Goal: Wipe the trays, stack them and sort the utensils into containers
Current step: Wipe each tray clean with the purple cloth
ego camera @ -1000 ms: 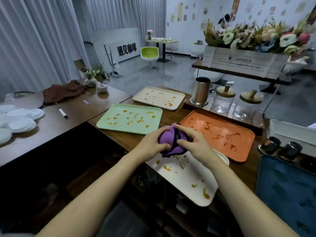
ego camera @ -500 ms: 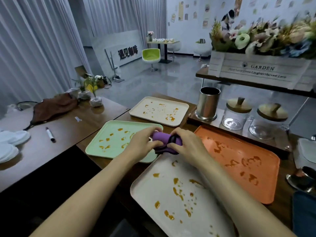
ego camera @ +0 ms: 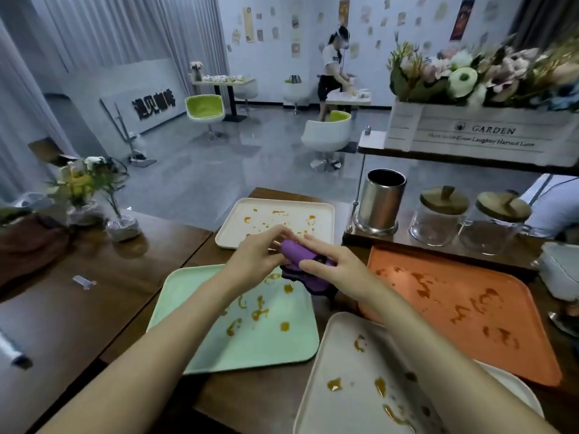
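Note:
Both hands hold a bunched purple cloth (ego camera: pixel 305 266) above the far edge of the green tray (ego camera: pixel 250 343). My left hand (ego camera: pixel 255 255) pinches its left end, and my right hand (ego camera: pixel 332 269) grips it from the right with the index finger stretched out. Orange sauce smears mark all the trays: the green one, a cream tray (ego camera: pixel 275 222) behind it, an orange tray (ego camera: pixel 463 311) to the right, and a white tray (ego camera: pixel 369 380) nearest me. No utensils show clearly.
A steel canister (ego camera: pixel 380 202) and two lidded glass jars (ego camera: pixel 438 219) stand on a raised board behind the orange tray. Above them sits a flower crate (ego camera: pixel 479 133). On the left table are a plant vase (ego camera: pixel 120 225) and a marker (ego camera: pixel 12 349). A person works far back.
The view has swung forward and up. My hands with the cloth have moved away from the white tray to the far edge of the green tray, working the cloth between them.

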`<state>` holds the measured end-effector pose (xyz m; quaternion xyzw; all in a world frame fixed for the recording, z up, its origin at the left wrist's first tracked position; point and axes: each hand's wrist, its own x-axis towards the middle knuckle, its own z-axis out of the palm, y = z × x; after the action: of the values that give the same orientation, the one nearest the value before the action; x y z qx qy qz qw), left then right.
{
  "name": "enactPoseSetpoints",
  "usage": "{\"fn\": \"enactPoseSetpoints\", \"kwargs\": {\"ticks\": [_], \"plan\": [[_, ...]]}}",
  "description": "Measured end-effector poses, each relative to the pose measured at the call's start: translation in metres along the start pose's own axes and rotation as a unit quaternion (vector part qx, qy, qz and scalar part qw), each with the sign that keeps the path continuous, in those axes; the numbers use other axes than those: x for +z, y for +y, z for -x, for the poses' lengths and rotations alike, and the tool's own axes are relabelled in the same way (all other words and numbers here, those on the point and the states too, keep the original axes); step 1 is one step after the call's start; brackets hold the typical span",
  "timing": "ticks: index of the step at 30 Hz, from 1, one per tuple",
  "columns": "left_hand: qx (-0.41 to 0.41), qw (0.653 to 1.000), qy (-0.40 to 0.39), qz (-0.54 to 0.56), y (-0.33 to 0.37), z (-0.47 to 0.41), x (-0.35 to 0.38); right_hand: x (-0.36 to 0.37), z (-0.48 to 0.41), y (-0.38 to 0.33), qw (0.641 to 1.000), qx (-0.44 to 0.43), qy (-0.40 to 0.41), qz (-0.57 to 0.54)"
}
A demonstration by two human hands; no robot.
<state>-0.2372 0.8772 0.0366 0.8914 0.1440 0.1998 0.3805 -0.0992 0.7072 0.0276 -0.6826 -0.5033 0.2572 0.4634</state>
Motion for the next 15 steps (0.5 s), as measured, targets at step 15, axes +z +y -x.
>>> {"fn": "enactPoseSetpoints", "kwargs": {"ticks": [15], "plan": [[-0.094,0.980,0.101,0.141,-0.046,-0.014,-0.024,0.027,-0.055,-0.002,0.981,0.028,0.041,-0.187]]}}
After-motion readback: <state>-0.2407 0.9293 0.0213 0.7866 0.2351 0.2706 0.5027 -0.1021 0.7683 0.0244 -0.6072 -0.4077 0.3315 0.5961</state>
